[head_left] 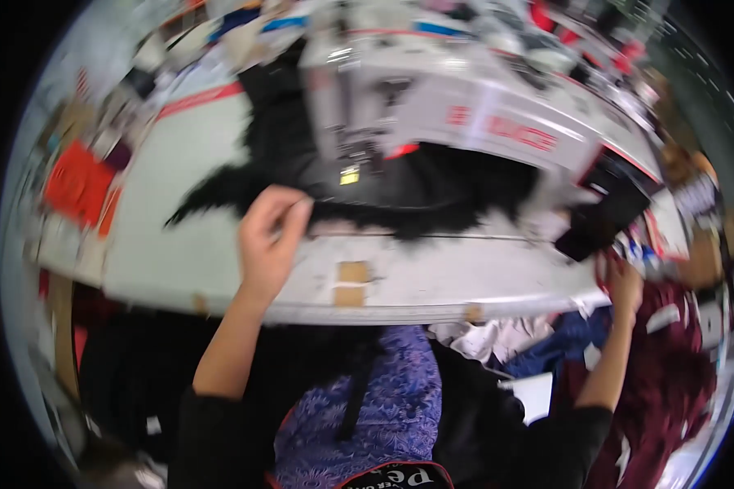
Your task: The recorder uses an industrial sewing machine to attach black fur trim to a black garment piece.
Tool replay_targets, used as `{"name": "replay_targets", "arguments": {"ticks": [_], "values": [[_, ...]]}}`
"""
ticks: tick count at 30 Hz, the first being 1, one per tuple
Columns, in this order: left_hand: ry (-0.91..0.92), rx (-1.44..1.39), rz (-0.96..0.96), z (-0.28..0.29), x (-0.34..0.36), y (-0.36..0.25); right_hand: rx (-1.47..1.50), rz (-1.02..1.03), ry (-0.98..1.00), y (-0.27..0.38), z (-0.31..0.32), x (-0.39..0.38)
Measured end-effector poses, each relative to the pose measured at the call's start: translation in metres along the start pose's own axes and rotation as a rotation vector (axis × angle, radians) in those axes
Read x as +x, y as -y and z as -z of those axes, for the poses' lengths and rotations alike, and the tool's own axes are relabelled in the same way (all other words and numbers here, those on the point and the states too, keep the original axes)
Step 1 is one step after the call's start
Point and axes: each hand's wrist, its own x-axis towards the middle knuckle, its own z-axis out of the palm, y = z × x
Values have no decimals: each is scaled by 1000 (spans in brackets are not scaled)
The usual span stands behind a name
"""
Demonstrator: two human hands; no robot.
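A black fabric piece with a furry edge (408, 220) lies across the sewing machine bed, under the white sewing machine (481, 114). My left hand (271, 244) pinches its near edge left of the needle area, thumb and forefinger together. Around the needle, a small yellow spot and a red glow show beside the metal presser parts (359, 155). Far to the right, my right hand (624, 285) is at the table's right edge, close to maroon cloth (665, 359) and small coloured items. Its fingers are blurred, so any hold cannot be made out.
A black box-like part (603, 212) juts out at the machine's right end. Orange-red pieces (77, 183) lie at the left. Below the table's front edge (400, 314) are white and blue cloths (554, 346). Heaped materials fill the back.
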Motion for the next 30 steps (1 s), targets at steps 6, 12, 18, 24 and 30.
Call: {"name": "replay_targets", "arguments": {"ticks": [6, 12, 18, 24, 30], "values": [[66, 86, 28, 26, 47, 13, 500, 306, -590, 72, 13, -69], [410, 355, 57, 15, 93, 52, 651, 1074, -144, 275, 44, -130], [569, 541, 65, -13, 100, 80, 784, 793, 141, 380, 27, -97], [525, 477, -25, -14, 90, 84, 768, 552, 392, 408, 11, -78], [449, 429, -107, -16, 83, 92, 770, 561, 368, 416, 1, -83]]}}
